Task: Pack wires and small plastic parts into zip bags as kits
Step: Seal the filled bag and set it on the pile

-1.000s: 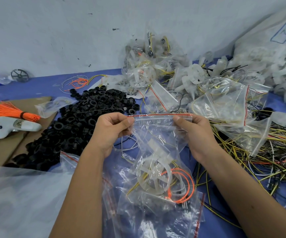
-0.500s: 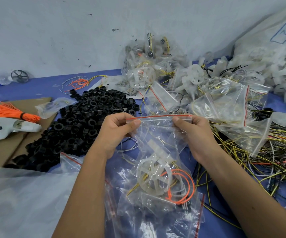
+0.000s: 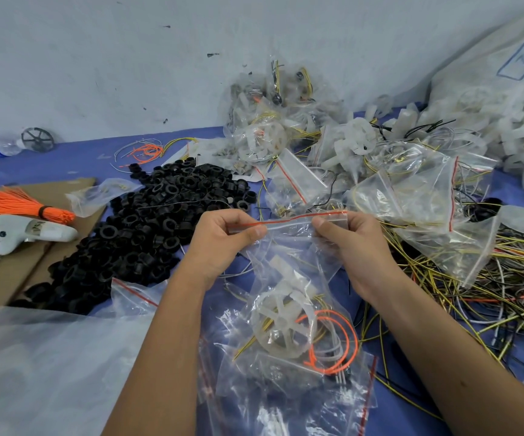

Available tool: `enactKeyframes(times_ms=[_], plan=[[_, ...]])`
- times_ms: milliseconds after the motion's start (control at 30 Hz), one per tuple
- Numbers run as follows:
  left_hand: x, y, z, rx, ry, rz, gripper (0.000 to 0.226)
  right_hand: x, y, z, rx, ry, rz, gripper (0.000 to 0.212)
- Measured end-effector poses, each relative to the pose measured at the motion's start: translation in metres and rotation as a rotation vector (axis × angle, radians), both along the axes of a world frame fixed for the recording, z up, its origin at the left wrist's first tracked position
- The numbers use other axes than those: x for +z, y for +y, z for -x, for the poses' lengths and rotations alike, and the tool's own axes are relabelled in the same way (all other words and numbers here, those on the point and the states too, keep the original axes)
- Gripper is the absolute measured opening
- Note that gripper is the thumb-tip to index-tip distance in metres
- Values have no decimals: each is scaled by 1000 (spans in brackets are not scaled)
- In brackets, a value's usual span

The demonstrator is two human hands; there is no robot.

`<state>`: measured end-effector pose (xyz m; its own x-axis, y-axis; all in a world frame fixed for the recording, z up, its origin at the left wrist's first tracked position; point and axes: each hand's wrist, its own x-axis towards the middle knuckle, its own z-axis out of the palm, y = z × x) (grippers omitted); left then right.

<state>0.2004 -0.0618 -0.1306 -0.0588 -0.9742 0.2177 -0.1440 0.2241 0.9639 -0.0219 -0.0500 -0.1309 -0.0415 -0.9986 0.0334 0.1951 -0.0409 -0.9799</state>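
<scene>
Fingers of both hands are curled onto the red zip strip of a clear zip bag, the left hand pinching its left end and the right hand pinching its right end, so the strip is stretched nearly level between them. From that strip the bag hangs down toward the person and slumps over other clear bags lying on the blue desk.

Inside it, low down and well below the fingers, sit a white spoked plastic wheel, a coiled orange wire and some yellow-striped wire. It looks like the kit is filled and the seal is being pressed shut.

My guess at the risk: if the two tracks of the strip are not lined up, or a wire end strays up into the mouth, the seal will only close in part and the parts could spill. The film is slippery too, so a pinch could slide off.

Just left of the left hand is a heap of black plastic rings. To the right lies a tangle of loose yellow, white and black wires, and behind are more filled bags against the wall. Far left on cardboard are an orange wire bundle and a white handheld controller.
</scene>
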Motion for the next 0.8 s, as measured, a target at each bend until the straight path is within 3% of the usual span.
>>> enactKeyframes(times_ms=[300, 633, 800], plan=[[-1, 1, 1, -36, -75, 13, 12, 4, 5, -3, 41, 47, 46, 20], [-1, 0, 1, -53, -79, 51, 22, 0, 5, -4, 80, 116, 101, 16], [-3, -2, 3, -39, -126, -15, 14, -7, 1, -7, 47, 136, 73, 8]])
